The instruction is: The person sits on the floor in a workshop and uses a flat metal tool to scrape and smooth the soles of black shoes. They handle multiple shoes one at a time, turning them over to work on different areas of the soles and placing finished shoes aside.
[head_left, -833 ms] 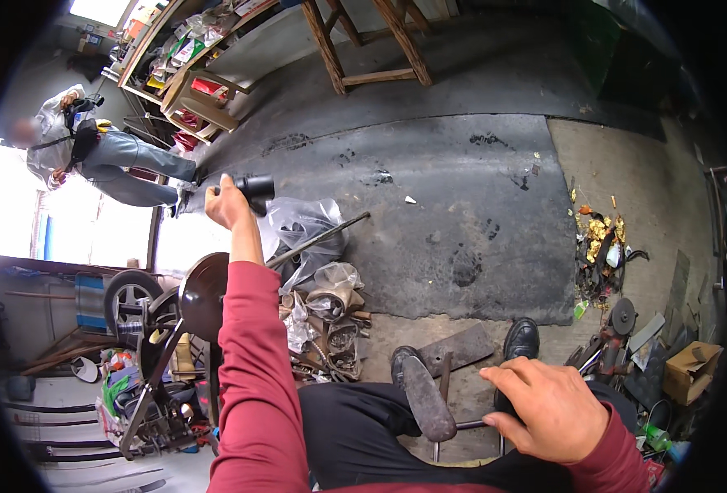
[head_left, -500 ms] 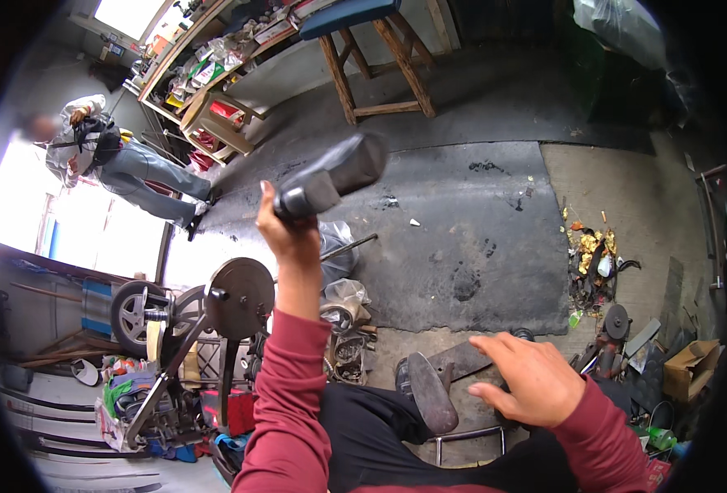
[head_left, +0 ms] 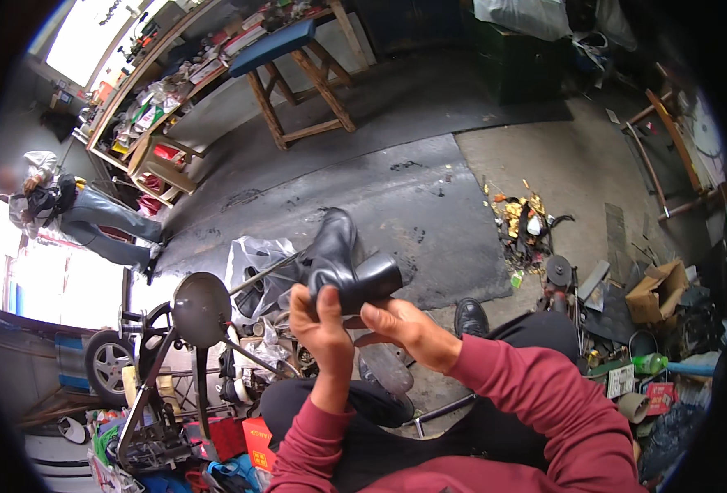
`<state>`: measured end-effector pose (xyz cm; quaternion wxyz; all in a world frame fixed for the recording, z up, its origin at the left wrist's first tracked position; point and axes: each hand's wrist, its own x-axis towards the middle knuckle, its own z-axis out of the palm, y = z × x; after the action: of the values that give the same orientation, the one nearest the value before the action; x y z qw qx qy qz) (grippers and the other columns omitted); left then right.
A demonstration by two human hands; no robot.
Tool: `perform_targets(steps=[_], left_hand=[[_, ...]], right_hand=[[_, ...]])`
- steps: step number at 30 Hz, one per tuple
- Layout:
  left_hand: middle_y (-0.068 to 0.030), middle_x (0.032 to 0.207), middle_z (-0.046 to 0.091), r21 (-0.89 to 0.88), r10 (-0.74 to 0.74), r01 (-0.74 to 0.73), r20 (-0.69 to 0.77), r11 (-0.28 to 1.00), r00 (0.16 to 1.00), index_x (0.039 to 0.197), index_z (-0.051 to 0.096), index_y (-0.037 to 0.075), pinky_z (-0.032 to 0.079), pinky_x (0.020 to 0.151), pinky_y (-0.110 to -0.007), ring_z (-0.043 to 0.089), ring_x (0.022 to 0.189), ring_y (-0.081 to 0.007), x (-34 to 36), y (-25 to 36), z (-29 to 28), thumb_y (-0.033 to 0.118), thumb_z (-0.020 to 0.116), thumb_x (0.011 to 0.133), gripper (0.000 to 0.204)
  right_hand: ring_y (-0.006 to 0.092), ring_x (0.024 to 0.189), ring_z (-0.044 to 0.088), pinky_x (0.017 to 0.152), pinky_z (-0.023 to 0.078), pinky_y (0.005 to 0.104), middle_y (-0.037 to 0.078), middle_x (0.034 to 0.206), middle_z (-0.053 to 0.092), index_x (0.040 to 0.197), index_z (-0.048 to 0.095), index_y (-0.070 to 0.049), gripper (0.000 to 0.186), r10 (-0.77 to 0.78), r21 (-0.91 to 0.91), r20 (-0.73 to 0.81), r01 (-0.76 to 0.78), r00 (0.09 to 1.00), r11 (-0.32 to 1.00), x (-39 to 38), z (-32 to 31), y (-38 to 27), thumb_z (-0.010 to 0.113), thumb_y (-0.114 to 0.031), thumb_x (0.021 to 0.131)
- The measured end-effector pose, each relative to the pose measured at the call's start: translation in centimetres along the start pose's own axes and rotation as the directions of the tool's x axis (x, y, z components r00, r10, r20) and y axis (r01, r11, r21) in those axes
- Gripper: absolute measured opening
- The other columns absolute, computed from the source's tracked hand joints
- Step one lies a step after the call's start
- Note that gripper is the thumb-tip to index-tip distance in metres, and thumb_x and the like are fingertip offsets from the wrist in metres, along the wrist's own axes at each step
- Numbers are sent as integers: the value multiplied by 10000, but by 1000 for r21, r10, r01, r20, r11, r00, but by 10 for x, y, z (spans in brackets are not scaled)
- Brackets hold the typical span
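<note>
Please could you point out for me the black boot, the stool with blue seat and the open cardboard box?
Black boot (head_left: pixel 333 253), head view: on its shiny black body.
Stool (head_left: pixel 273 48), head view: on its blue seat.
Open cardboard box (head_left: pixel 644 304), head view: on a brown side panel.

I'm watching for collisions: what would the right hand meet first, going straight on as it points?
Likely the bare left hand holding the shiny black boot, though depth is unclear; the boot may come first.

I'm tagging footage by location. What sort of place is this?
Probably a shoe-repair workshop: the left hand holds a black heeled boot, below it is what looks like a cobbler's last, and a machine with a round wheel stands to the left.
</note>
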<state>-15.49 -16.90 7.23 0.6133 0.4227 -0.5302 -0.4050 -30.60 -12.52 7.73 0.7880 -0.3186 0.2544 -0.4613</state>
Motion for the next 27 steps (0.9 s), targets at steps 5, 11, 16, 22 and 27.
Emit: perform_targets(steps=[5,11,16,22,27], left_hand=[[8,960,684,22,47,-49,73,999,996,999,598,48,477,808,-217,596,872,-63,-58,-9,-3,73,756,981,161],[11,1044,652,60,50,-62,184,996,982,1026,595,48,461,889,-230,568,948,-67,-78,-25,-23,34,745,981,157],[-44,1015,719,46,-48,41,159,998,986,1135,679,2,495,859,-272,644,929,-118,-80,-37,-29,98,731,995,177],[-54,1162,675,-465,-497,545,233,698,836,1257,601,20,472,1004,-301,627,1093,-136,-67,-50,-38,251,580,1095,283],[-91,1228,669,-579,-632,649,274,493,725,1241,557,50,508,1020,-339,650,1151,-182,-59,-57,-51,227,605,1076,246]], right_hand=[[160,1265,597,1069,485,345,95,1353,636,1445,533,-7,622,49,125,-140,-32,989,992,-4,-2,10,601,-490,1058],[179,1234,598,1072,474,351,101,1352,591,1498,463,-4,670,22,110,-284,10,959,994,0,0,21,688,-404,1009],[159,1188,597,1052,477,336,63,1257,612,1433,490,-34,629,-100,-47,-393,88,914,995,10,-3,30,789,-274,934],[135,1086,626,940,512,306,16,1135,657,1326,548,-104,600,-271,-325,-412,137,870,936,24,-5,48,898,-111,839],[126,1096,607,960,497,311,31,1159,655,1311,539,-80,609,-303,-627,-322,38,897,778,22,-6,55,895,-122,819]])
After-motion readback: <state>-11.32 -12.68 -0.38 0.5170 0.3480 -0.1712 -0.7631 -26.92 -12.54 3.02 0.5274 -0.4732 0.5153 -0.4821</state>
